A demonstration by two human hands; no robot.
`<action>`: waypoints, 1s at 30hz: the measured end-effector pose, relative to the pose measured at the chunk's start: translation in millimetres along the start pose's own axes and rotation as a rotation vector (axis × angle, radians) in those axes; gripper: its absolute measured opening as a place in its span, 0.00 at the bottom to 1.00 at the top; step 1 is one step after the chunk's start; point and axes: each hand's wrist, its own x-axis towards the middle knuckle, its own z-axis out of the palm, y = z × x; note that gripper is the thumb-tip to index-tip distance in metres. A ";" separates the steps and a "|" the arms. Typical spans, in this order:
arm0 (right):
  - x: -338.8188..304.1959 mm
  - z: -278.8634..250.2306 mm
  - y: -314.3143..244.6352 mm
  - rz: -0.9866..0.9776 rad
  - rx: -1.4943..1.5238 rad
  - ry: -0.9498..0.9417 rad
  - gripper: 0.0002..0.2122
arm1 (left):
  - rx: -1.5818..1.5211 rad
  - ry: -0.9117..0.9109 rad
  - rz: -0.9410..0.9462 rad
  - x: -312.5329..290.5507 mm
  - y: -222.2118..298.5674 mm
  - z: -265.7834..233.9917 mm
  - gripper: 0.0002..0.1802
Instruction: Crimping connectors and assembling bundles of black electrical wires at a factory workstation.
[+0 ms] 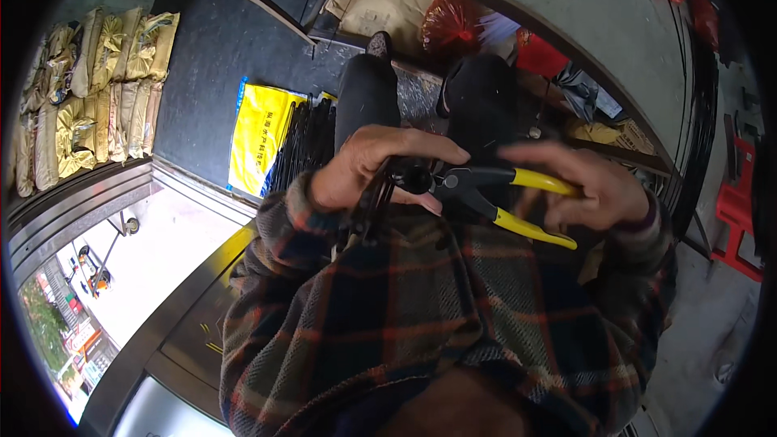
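- The left hand point(364, 163) reaches in from the left with its back turned up, wrist close to the body and fingers pointing right.
- Its digits are parted and bent: one stretches along the top, another shows lower down, and the black rods point(374, 204) sit between them in its hold.
- The rods run down and to the left from that hand, a dark round end facing up near the fingertips; they lie in front of the plaid shirt point(405, 291).
- The pliers point(452, 182) lie crosswise between the two hands, head at the left fingertips and beside the round end, yellow handles spread apart toward the right.
- Whether the pliers' tips grip a rod cannot be told.
- The right hand point(595, 190) comes in from the right, forearm bent inward across the lap, knuckles up.
- Its fingers reach left over the upper handle, loosely bent and partly open; they are blurred, so how firmly it has hold of the pliers cannot be told.
- The lower handle stands apart from the upper one, its end just below the right hand.
- Both hands are held in front of the belly, above the dark trousers point(366, 97).
- Beyond the left hand, a yellow bag point(259, 125) lies on the dark floor point(202, 65), with black strips point(312, 131) beside it.
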 end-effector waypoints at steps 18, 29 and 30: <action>55.8 11.7 26.6 -0.481 -1.286 0.570 0.18 | 0.227 0.495 -0.100 -12.9 -5.6 16.9 0.24; 114.3 40.4 86.0 -0.552 0.026 0.479 0.08 | -0.010 0.429 -0.087 -17.8 -10.3 4.2 0.48; 120.1 33.4 75.3 -0.739 -0.190 0.581 0.12 | 0.080 0.466 -0.145 -16.5 -4.8 4.8 0.44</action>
